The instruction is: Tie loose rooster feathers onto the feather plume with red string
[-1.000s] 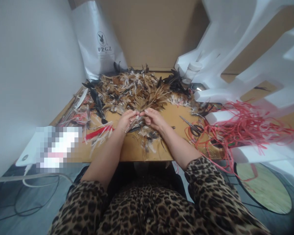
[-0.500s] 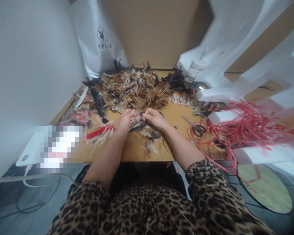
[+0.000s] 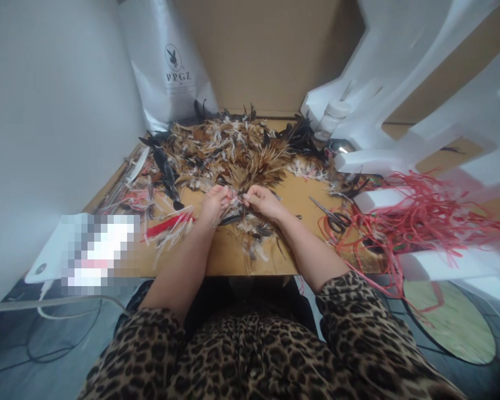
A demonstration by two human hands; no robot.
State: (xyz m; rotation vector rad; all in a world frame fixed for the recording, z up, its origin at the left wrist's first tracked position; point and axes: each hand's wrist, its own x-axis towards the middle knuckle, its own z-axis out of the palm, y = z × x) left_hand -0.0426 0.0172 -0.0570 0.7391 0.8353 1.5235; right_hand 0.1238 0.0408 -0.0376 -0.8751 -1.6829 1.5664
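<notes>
Over the near part of the table, my left hand [image 3: 215, 204] and my right hand [image 3: 261, 201] are close together, each closed in a pinch. Brown feathers [image 3: 263, 162] fan out just beyond them, their lower ends narrowing toward the fingertips. A little pink or red shows between the two hands, too small to name. My left fingers seem to grip the feathers' lower ends; what the right fingertips pinch is unclear. Loose pale and dark feathers [image 3: 254, 236] lie below the hands. Behind spreads a large heap of brown, white and black feathers [image 3: 216, 141].
To the right lie scissors [image 3: 335, 219] and a tangle of red strips [image 3: 429, 216]. A white-capped bottle [image 3: 332, 119] stands behind. At left are a red strip [image 3: 162, 226], a white device [image 3: 50, 255] and its cable. A white bag [image 3: 177, 91] stands at the back.
The right fingertips have shifted very slightly to the right, away from the left hand. The feathers and everything else stay in place.
</notes>
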